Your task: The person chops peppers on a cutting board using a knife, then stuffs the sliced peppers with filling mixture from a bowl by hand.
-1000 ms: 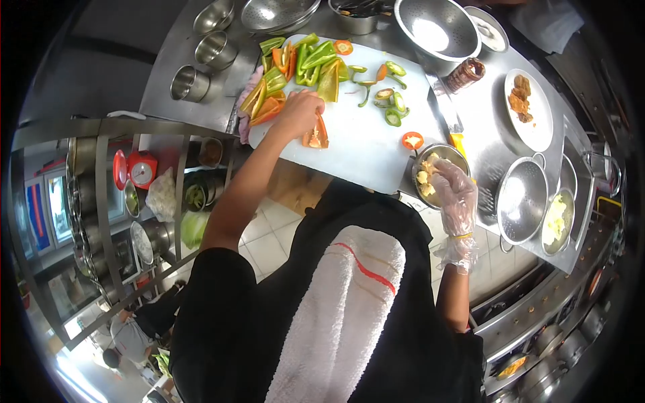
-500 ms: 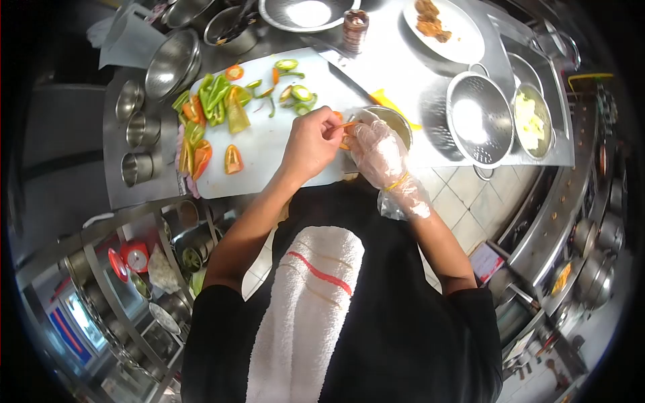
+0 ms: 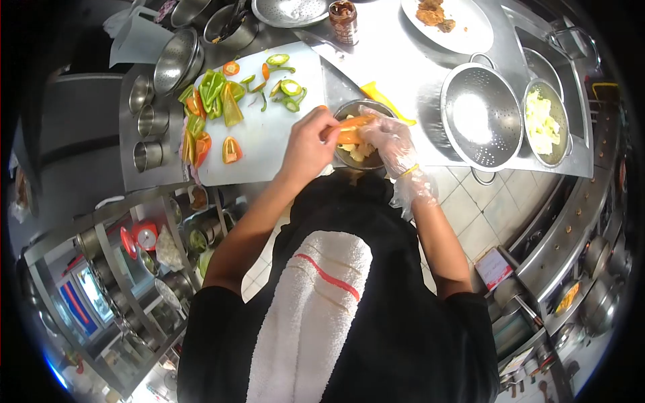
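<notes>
My bare left hand (image 3: pixel 311 144) pinches one end of an orange bell pepper piece (image 3: pixel 354 129). The other end is in the fingers of my right hand (image 3: pixel 392 140), which wears a clear plastic glove held by a yellow band at the wrist. Beneath the pepper is a metal bowl (image 3: pixel 341 107) with pale scraps (image 3: pixel 359 152) in it. To the left, a white cutting board (image 3: pixel 269 158) carries green pepper pieces (image 3: pixel 215 91), an orange pepper piece (image 3: pixel 232 150) and several cut-off stem ends (image 3: pixel 291 87). Behind the bowl lies a knife with a yellow handle (image 3: pixel 390 104).
On the right stand a metal colander (image 3: pixel 451 101) and a bowl of pale green leaves (image 3: pixel 543 124). A jar (image 3: pixel 344 23) and a white plate (image 3: pixel 470 37) of brown food are at the back. Small metal cups (image 3: pixel 148 154) line the left edge.
The orange pepper now shows as a larger piece between both hands. My gloved hand has shifted slightly right, uncovering the bowl's scraps. The whole view has shifted a little.
</notes>
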{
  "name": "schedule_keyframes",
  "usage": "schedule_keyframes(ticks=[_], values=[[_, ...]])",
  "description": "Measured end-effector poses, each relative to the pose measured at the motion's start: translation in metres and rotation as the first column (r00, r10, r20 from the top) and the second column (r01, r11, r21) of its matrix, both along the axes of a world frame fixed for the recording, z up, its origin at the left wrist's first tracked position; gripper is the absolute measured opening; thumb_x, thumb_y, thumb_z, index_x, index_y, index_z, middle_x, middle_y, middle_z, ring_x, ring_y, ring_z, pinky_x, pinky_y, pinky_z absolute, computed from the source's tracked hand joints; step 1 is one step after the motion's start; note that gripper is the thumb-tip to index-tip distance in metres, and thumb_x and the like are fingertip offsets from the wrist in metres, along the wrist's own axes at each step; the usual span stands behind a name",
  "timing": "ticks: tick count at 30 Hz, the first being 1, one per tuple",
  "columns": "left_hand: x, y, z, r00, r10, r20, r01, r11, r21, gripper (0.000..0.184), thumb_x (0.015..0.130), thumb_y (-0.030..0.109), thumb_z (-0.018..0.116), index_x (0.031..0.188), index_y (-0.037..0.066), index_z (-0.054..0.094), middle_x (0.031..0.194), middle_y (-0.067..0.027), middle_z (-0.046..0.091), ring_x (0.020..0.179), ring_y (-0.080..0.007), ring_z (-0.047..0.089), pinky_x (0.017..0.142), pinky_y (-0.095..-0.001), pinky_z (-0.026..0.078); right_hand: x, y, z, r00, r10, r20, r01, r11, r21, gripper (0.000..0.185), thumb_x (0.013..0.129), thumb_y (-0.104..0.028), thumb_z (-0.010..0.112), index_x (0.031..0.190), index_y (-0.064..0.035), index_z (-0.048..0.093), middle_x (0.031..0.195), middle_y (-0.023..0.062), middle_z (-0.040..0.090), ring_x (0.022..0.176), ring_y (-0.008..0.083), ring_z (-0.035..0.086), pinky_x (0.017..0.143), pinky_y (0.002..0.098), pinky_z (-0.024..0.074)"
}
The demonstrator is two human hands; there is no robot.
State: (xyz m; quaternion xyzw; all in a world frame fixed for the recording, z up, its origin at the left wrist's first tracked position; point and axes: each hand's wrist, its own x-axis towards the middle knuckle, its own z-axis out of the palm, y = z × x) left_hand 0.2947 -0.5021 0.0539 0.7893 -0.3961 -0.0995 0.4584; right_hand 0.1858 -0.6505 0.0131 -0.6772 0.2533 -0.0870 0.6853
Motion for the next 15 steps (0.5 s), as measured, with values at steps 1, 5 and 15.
schedule_keyframes(ticks=[1,5,15], values=[[-0.005,-0.001,0.0,1.0,0.014,0.0,-0.014,1.0,0.011,0.014,0.077,-0.004,0.067,0.084,-0.001,0.055,0.07,-0.0085,0.057,0.058,-0.0142,0.056,0.055,-0.0272,0.044,0.001,0.001,0.001,0.999,0.048,-0.025,-0.043,0.983,0.181,0.032,0.075,-0.011,0.065,0.104,0.0008,0.066,0.101,0.0186,0.064,0.099,0.0292,0.062,0.086,0.0369,0.0472],[-0.011,-0.002,0.004,0.989,0.081,0.12,-0.098,0.986,0.139,0.014,0.076,-0.009,0.062,0.084,-0.002,0.052,0.078,-0.0156,0.056,0.067,-0.0302,0.059,0.06,-0.0343,0.047,-0.002,0.006,-0.014,0.99,0.039,0.135,0.048,0.807,-0.589,0.035,0.075,-0.012,0.064,0.107,0.0023,0.064,0.099,0.0204,0.064,0.091,0.032,0.062,0.079,0.0381,0.0491],[-0.015,-0.005,-0.012,1.0,0.007,0.021,-0.008,0.998,0.062,0.01,0.075,-0.002,0.06,0.08,0.001,0.052,0.081,-0.0175,0.056,0.076,-0.0398,0.057,0.064,-0.0439,0.045,0.005,0.031,0.003,0.994,0.111,0.012,-0.052,0.549,-0.834,0.004,0.072,-0.01,0.063,0.071,-0.0062,0.061,0.069,0.0142,0.061,0.067,0.034,0.06,0.061,0.0439,0.0473]])
